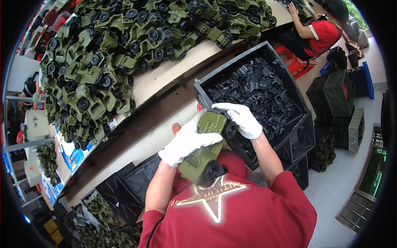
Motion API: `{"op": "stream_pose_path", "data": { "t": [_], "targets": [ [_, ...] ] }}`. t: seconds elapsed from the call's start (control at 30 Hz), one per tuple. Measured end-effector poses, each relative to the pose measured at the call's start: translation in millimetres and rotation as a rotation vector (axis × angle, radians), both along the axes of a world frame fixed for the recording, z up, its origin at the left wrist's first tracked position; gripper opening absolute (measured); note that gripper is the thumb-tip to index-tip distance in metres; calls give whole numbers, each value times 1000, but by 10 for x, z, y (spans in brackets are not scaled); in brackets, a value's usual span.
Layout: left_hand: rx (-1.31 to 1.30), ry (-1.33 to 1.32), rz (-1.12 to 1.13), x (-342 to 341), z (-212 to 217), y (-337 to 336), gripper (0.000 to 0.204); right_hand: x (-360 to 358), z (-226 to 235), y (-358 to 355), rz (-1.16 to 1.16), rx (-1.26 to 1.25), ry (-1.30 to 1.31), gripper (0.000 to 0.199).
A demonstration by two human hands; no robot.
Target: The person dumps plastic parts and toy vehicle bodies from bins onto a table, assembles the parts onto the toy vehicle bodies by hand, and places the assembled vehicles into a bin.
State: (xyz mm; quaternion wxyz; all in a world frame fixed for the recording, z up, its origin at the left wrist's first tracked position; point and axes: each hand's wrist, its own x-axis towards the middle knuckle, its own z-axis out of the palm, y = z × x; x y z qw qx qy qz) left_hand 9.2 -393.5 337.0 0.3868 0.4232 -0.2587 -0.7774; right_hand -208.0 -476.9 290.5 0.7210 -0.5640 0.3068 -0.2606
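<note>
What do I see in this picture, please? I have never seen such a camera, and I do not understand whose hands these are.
There is no robot here. A person wears a wide fisheye camera on the head, looking down, so straight edges bend. The left hand and right hand, both in white gloves, hold a green toy car with black wheels. On the table ahead lies a large heap of similar cars. Beside the right hand stands a black bin of small dark parts.
</note>
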Motion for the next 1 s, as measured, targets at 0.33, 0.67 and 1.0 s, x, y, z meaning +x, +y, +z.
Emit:
{"op": "stream_pose_path", "data": {
  "t": [0.33, 0.67, 1.0],
  "targets": [
    [-145, -184, 279, -110, -186, 68, 104, 384, -36, 107, -103, -132, 68, 58],
    [-377, -305, 307, 193, -632, 344, 107, 776, 203, 677, -208, -812, 263, 60],
    [-545, -261, 554, 649, -677, 136, 50, 1466, 108, 432, -327, -898, 197, 39]
  ]
}}
